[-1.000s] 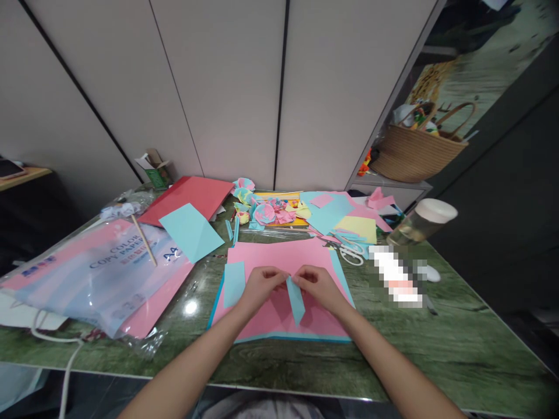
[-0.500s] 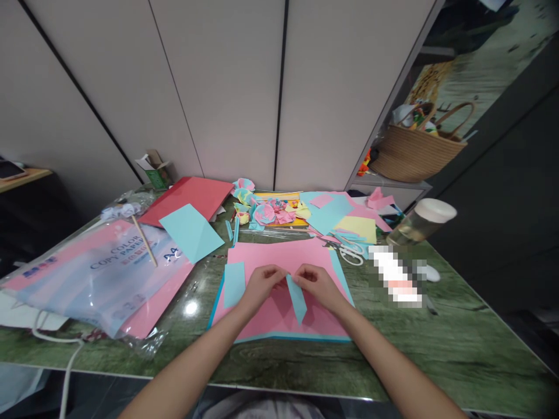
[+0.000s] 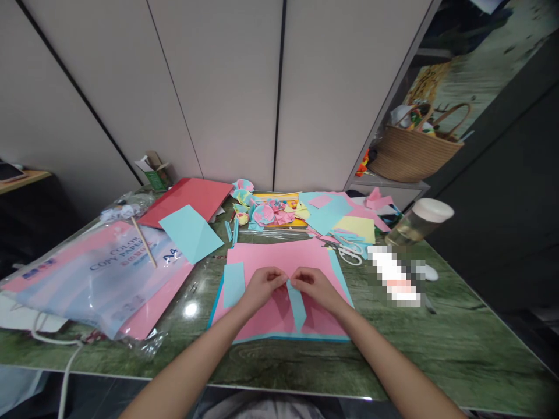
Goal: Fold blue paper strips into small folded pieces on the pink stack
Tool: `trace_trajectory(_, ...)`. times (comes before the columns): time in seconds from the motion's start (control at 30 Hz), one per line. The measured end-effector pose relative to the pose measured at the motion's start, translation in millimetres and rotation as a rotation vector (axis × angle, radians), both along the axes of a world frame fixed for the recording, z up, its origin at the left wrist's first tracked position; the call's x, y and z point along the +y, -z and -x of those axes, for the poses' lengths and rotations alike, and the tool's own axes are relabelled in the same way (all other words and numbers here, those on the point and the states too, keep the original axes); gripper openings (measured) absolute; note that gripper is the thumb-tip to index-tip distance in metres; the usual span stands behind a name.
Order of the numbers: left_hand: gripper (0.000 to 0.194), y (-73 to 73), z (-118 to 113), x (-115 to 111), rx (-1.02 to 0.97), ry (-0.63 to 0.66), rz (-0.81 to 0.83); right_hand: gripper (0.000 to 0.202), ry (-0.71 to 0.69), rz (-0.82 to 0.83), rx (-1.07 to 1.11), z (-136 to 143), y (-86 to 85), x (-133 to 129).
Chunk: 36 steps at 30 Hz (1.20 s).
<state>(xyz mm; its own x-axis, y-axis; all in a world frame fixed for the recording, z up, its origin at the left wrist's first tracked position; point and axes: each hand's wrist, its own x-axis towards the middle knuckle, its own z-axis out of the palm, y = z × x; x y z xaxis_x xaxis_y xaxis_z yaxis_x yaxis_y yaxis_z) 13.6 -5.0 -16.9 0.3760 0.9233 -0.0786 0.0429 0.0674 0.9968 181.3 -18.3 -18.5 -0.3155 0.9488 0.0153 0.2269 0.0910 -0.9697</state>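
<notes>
A narrow light blue paper strip (image 3: 297, 308) hangs from my fingertips, its pointed lower end toward me. My left hand (image 3: 266, 286) pinches at the strip's top end, thumb against fingers. Close beside it, my right hand (image 3: 315, 285) is also closed in a pinch on the same end. Just what lies between the fingertips is too small to see. Both hands are over a pink paper sheet (image 3: 266, 256) on top of blue sheets. On the sheet's left side lies a light blue paper rectangle (image 3: 234, 284).
Paper flowers (image 3: 264, 214) and coloured scraps (image 3: 325, 210) lie at the back. White-handled scissors (image 3: 350, 254) and a capped bottle (image 3: 419, 224) stand or lie to the right. A plastic paper pack (image 3: 109, 273), a wooden stick (image 3: 144, 241) and a red sheet (image 3: 192, 198) are left.
Both hands have dipped slightly toward me with the strip. The strip now hangs a little lower and straighter; the pinch holds.
</notes>
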Motion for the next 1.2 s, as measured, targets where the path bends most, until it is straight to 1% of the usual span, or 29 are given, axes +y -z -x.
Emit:
trace_trajectory(0.13, 0.020, 2.1, -2, -1, 0.014, 0.019, 0.006, 0.015, -0.004, 0.020, -0.003, -1, 3.3, 1)
trace_trajectory(0.23, 0.020, 4.6, -4, -2, -0.001, 0.036, 0.051, 0.013, 0.015, -0.002, -0.014, 1, 1.5, 0)
trace_trajectory(0.37, 0.019, 7.2, -5, -3, -0.021, 0.026, 0.096, 0.012, 0.024, -0.012, -0.009, 4, -2.1, -2)
trace_trajectory(0.57, 0.020, 4.8, -2, -1, 0.025, 0.064, 0.031, 0.015, 0.029, -0.003, -0.005, 1, 0.1, 0)
trace_trajectory(0.63, 0.018, 2.5, -1, 0, 0.027, 0.072, 0.010, 0.015, 0.004, 0.014, 0.006, 0, 0.3, 1)
trace_trajectory(0.73, 0.011, -0.9, -1, 0, -0.018, 0.072, 0.018, 0.013, -0.045, 0.045, 0.006, -3, -1.4, 1)
trace_trajectory(0.8, 0.009, -1.8, -1, 0, -0.056, 0.072, 0.051, 0.013, -0.064, 0.050, -0.004, -3, -3.3, 0)
trace_trajectory(0.93, 0.010, 1.1, -1, 0, -0.095, 0.063, 0.131, 0.016, -0.094, 0.038, -0.008, -3, -6.9, -2)
trace_trajectory(1.07, 0.013, 2.4, 0, 0, -0.118, 0.048, 0.173, 0.020, -0.070, 0.005, -0.011, -5, -7.6, -3)
trace_trajectory(1.2, 0.017, 1.5, 2, 1, -0.132, 0.034, 0.144, 0.021, -0.061, -0.008, -0.010, -6, -5.4, -1)
